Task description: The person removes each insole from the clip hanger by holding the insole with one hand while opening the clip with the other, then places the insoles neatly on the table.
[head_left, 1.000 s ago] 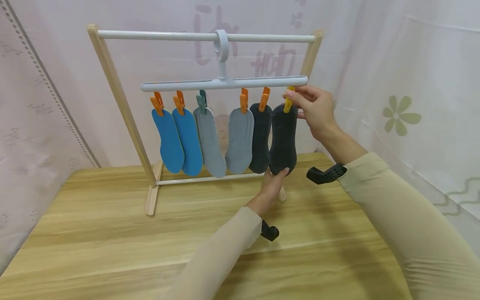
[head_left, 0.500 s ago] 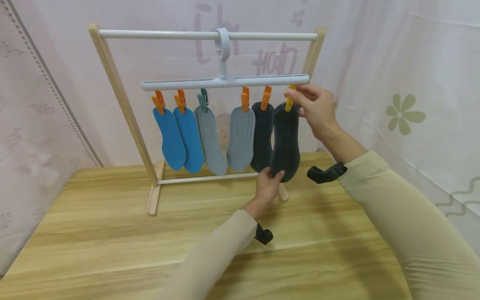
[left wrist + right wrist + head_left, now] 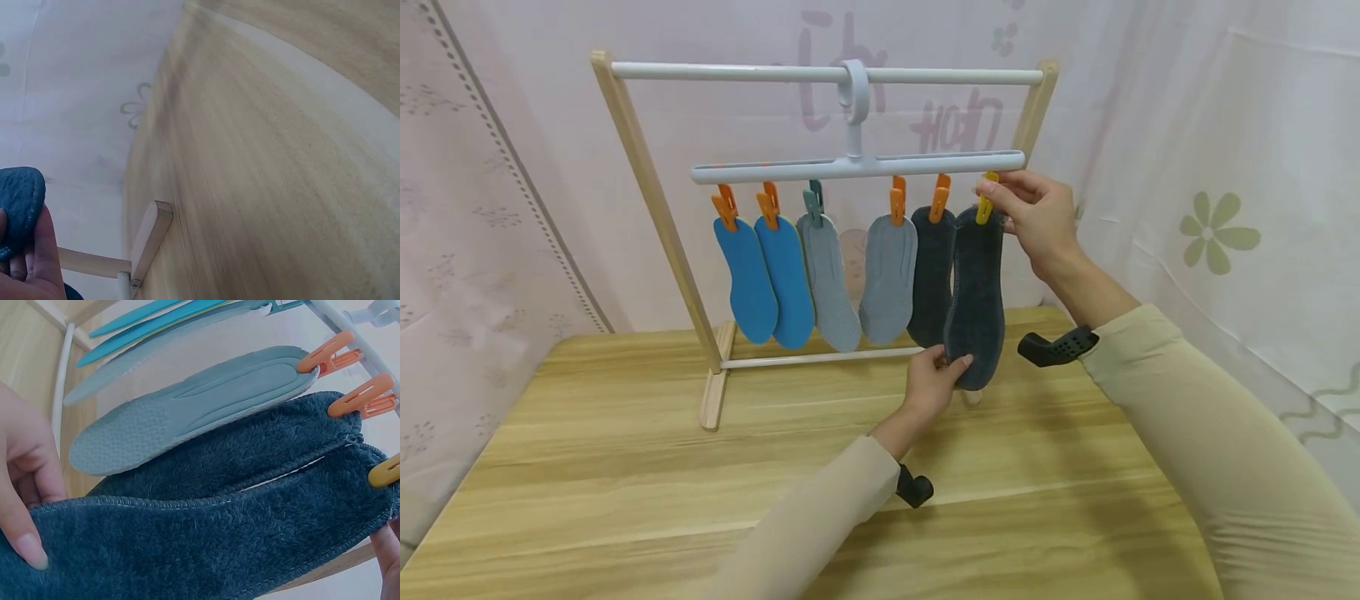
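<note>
A dark fuzzy insole (image 3: 977, 300) hangs at the right end of a white hanger (image 3: 760, 172). My left hand (image 3: 928, 385) pinches its lower end, thumb on the near face and fingers behind; the left wrist view shows part of this insole (image 3: 22, 200). At the top, my right hand (image 3: 1042, 218) pinches the yellow clip (image 3: 987, 200) on it, just below the hanger bar. Fine stitching runs along the fuzzy edge in the right wrist view. A second dark insole (image 3: 931, 267) hangs close behind to the left, from an orange clip (image 3: 939, 198).
Two grey insoles (image 3: 887, 279) and two blue insoles (image 3: 752, 283) hang from clips further left. The hanger hooks over the white top rod (image 3: 730, 72) of a stand with wooden legs (image 3: 658, 217). This stands on a wood-grain table (image 3: 625, 500), with printed curtains (image 3: 1240, 150) behind.
My left hand has drawn the lower end of the dark insole down and toward me, moving slightly left. My right hand stays at the yellow clip.
</note>
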Demonstrator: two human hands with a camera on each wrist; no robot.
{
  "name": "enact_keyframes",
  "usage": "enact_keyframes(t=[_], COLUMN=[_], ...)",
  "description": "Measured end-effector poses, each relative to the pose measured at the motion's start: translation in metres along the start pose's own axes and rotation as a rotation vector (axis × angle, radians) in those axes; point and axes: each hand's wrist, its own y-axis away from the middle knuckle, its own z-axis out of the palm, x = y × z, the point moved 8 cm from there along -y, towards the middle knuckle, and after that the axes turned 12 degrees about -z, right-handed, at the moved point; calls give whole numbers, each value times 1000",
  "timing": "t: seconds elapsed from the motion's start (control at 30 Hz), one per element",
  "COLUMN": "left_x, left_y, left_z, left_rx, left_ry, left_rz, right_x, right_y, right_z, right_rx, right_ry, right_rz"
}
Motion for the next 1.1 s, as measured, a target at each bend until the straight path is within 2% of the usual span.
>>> enact_keyframes(t=[0.13,0.33,0.43,0.6,0.7,0.87,1.1], left_x=[1,0,0,-3,-7,-16,-23], left_y=[4,4,5,4,5,23,61], left_z=[-1,1,0,2,3,6,1], left_rx=[-16,-28,-38,-72,-84,-110,-98], left_ry=[5,13,56,133,110,43,45], left_rz=[3,8,15,41,61,54,-59], right_x=[-1,-3,-2,-1,-1,-2,-6], right_y=[-1,-5,-6,-9,-11,-11,-10], right_z=[-1,-1,-1,-1,2,2,1], right_rx=[-3,-19,-19,8,31,57,58], right_ry=[11,83,100,11,-83,-107,-112], right_rz=[-6,-37,-33,-4,-7,7,50])
